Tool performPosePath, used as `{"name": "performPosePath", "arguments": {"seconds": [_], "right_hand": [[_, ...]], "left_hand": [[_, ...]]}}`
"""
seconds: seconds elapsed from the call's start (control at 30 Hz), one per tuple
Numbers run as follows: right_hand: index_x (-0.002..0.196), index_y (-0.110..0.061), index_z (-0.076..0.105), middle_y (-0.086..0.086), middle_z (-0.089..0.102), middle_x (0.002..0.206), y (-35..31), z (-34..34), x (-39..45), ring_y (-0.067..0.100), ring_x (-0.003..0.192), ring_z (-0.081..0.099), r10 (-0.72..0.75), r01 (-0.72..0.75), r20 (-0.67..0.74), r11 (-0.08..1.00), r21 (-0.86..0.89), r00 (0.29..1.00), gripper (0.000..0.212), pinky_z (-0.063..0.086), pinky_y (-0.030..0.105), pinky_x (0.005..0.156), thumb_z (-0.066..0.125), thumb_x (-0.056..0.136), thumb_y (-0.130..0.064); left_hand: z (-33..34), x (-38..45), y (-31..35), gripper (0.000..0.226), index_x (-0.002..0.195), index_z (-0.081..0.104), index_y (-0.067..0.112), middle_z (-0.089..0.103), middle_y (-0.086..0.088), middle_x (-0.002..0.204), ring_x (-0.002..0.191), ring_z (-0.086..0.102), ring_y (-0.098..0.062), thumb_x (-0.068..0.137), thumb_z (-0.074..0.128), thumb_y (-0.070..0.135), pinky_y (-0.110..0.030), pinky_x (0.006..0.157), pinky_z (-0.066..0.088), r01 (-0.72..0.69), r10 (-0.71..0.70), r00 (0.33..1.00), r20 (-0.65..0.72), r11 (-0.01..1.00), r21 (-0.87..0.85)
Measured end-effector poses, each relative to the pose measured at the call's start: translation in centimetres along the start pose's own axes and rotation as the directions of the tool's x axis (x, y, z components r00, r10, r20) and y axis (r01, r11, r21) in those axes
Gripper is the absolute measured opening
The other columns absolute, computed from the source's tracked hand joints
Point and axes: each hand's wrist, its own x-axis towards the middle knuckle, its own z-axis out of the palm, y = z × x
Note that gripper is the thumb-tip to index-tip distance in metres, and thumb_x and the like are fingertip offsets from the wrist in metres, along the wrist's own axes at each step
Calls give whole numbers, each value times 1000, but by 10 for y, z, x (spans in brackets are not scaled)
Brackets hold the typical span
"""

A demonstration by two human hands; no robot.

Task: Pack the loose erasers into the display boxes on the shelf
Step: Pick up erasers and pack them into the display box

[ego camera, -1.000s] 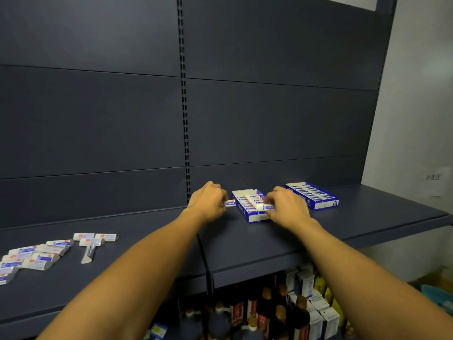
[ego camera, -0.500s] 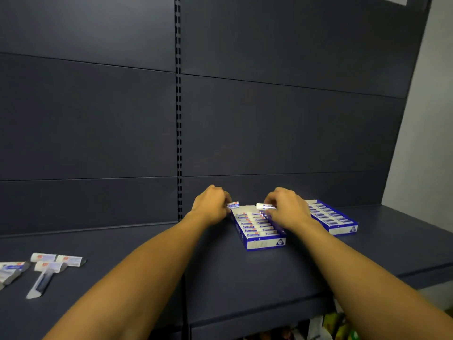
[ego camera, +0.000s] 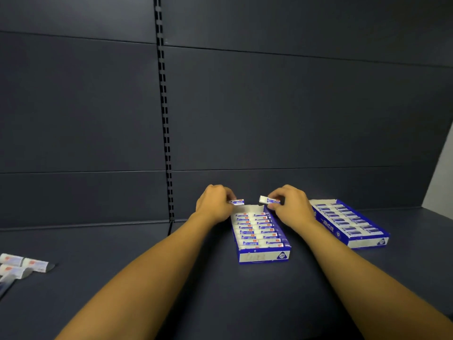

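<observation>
- Left hand (ego camera: 214, 204), centre of the frame: fingers curled, pinching one eraser (ego camera: 237, 202) by its left end; its long axis runs left–right.
- Right hand (ego camera: 289, 206): pinches a second eraser (ego camera: 267, 200) by its right end, free white end pointing left, likewise crosswise.
- Both erasers hang just above the far end of the near display box (ego camera: 263, 255), where a bare gap lies directly below; their axes match the packed rows. Both hands are about equally near it.
- A second display box (ego camera: 367, 243), right of centre, looks full.
- More loose erasers (ego camera: 23, 262) lie at lower left on the shelf (ego camera: 196, 290).
</observation>
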Motion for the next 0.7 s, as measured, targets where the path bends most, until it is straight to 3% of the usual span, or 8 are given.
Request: {"name": "performPosePath", "arguments": {"seconds": [0.2,0.43,0.7], "right_hand": [[106,-22,73,-9,63,104,16,26,23,5,90,58,-64,56,40,983,176,997,21,41,15,67,78,86,-23],[104,-19,72,-13,62,97,27,48,33,0,83,60,-88,68,44,942,329,995,19,41,11,64,78,86,-19],[106,-22,70,-10,62,104,37,47,40,0,84,57,-113,88,87,963,254,990,22,42,13,62,78,86,-24]], "left_hand": [[25,7,4,22,106,74,26,65,6,111,111,52,-14,90,64,14,-42,89,55,56,-56,998,-40,998,2],[44,8,-2,21,107,75,29,64,10,109,108,48,-12,90,68,19,-37,88,52,62,-60,995,-79,998,21],[48,10,4,26,114,76,27,65,9,114,116,48,-15,90,67,22,-36,84,52,51,-42,997,-64,988,148]]}}
